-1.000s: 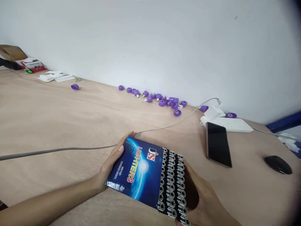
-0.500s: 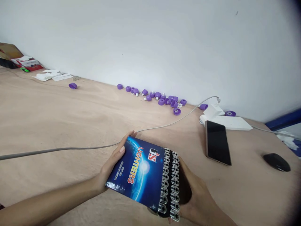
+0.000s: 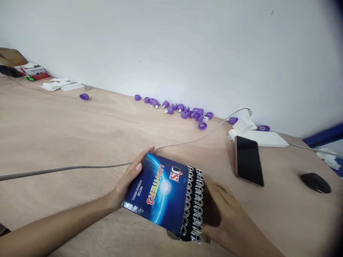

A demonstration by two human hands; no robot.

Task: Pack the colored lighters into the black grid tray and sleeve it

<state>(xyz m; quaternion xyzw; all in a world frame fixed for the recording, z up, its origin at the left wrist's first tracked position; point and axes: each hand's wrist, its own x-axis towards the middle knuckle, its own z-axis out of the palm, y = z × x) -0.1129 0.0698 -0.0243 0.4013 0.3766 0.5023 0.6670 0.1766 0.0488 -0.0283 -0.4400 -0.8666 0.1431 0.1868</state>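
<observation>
A blue printed box of lighters (image 3: 158,192) is tilted above the tabletop, lettered "LIGHTERS". Rows of lighters with black and silver tops (image 3: 193,203) stick out of its right end. My left hand (image 3: 131,178) grips the box's left end, thumb on the printed face and fingers behind the far edge. My right hand (image 3: 227,214) curls around the end where the lighter tops show, its thumb low near the bottom corner. A dark brown patch lies between that palm and the lighter tops; the fingertips there are partly hidden.
Purple caps (image 3: 184,114), several with white fittings, lie along the wall. A grey cable (image 3: 80,167) crosses the table behind the box. To the right are a phone (image 3: 249,160), white power strip (image 3: 268,138) and black mouse (image 3: 316,182). Papers (image 3: 63,85) lie far left.
The fingers of my right hand have shifted slightly, with more of their backs showing. The box has moved a little up in view. My left hand keeps its grip.
</observation>
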